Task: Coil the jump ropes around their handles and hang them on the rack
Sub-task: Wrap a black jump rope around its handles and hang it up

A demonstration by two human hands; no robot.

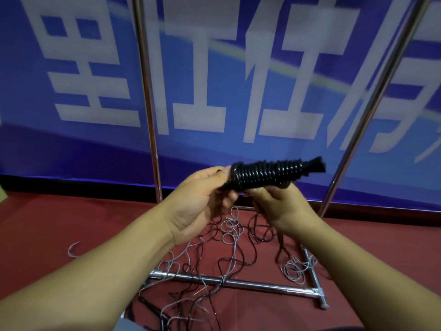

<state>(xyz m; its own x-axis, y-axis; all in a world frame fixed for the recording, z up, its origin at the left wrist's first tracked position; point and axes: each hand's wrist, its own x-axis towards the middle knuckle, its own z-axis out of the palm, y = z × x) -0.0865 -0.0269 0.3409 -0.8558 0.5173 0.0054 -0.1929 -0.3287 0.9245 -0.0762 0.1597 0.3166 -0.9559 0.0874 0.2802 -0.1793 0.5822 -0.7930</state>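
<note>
While we look down past both forearms, we see the black jump rope (265,174) wound in tight turns around its handles (312,164), the bundle held level in the air in front of the rack (238,283) and above its floor bars. Our left hand (202,199) grips the bundle's left end, thumb on top and fingers curled beneath it. Our right hand (284,206) holds the underside nearer the middle, its fingers curled up against the coils (the fingertips themselves are hidden behind the rope, so we cannot tell exactly how they pinch). The handle tips poke out of the coils at the right end. Below the bundle, loose ropes (229,237) in grey and black lie tangled on the red carpet (47,223), draped across the rack's chrome base bar and around its right corner joint. The rack's two upright poles rise behind the bundle, in front of a blue banner (238,151) with large white characters.
</note>
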